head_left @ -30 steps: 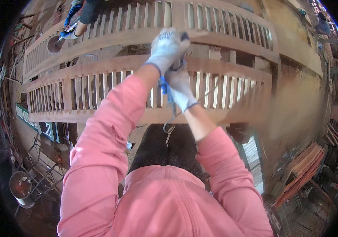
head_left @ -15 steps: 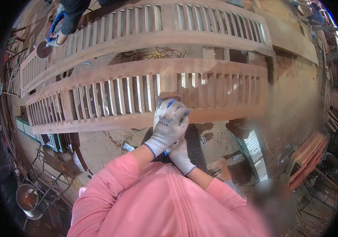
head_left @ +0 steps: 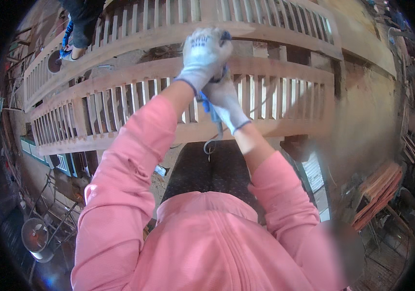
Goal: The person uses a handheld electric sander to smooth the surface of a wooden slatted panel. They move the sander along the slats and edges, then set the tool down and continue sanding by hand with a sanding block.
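My left hand [head_left: 204, 54], in a white glove with a blue cuff, is closed over the front of a corded power sander; its fingers mostly hide the tool. Below and to its right, my right hand [head_left: 223, 98], gloved alike, grips the rear of the sander [head_left: 205, 103], where blue parts and a grey cable show. Both hands are over the upper edge of the near slatted wooden panel [head_left: 193, 132]. The sander's pad is hidden, so I cannot tell whether it touches wood.
Beyond lies a second slatted panel [head_left: 285, 36]. At the far left a co-worker's gloved hand [head_left: 68, 53] holds a tool with a round disc [head_left: 55, 62]. A stack of reddish boards [head_left: 377, 194] stands at right, a metal bucket [head_left: 35, 235] at lower left.
Both hands and the sander have moved away from my body, from the near panel's lower part to its upper edge. My arms are more stretched, and the cable shows now.
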A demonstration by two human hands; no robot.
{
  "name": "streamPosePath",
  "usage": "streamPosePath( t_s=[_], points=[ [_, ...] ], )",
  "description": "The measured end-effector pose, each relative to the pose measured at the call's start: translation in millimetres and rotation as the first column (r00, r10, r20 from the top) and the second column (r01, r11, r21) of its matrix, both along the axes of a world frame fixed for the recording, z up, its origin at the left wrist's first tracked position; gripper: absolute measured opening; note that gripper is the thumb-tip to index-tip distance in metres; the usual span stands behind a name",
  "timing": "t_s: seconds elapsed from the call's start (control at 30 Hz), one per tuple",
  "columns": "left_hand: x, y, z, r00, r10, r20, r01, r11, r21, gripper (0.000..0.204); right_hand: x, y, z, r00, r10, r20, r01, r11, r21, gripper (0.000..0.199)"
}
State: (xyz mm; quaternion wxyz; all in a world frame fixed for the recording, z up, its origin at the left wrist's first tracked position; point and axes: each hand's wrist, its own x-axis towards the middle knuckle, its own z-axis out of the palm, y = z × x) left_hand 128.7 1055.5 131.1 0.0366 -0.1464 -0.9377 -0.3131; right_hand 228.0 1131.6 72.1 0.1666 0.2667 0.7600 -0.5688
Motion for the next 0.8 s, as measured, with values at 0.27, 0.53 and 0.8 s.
streamPosePath(
  t_s=[0.27, 0.53, 0.8],
  points=[
    [192.1, -29.2, 3.5, 0.991, -0.095, 0.089, 0.078, 0.981, 0.178, 0.023, 214.8, -17.6, 23.4, 0.989, 0.129, 0.066, -0.132, 0.99, 0.045, 0.086],
    [177.1, -33.4, 5.9, 0.984, -0.098, 0.152, 0.062, 0.971, 0.229, 0.026, 206.9, -17.5, 3.6, 0.938, 0.346, 0.034, -0.344, 0.912, 0.225, 0.11],
    [15.8, -19.9, -10.8, 0.987, 0.008, -0.162, -0.001, 0.999, 0.048, 0.022, 15.2, -9.2, -13.4, 0.962, 0.206, -0.177, -0.193, 0.977, 0.086, 0.079]
  ],
)
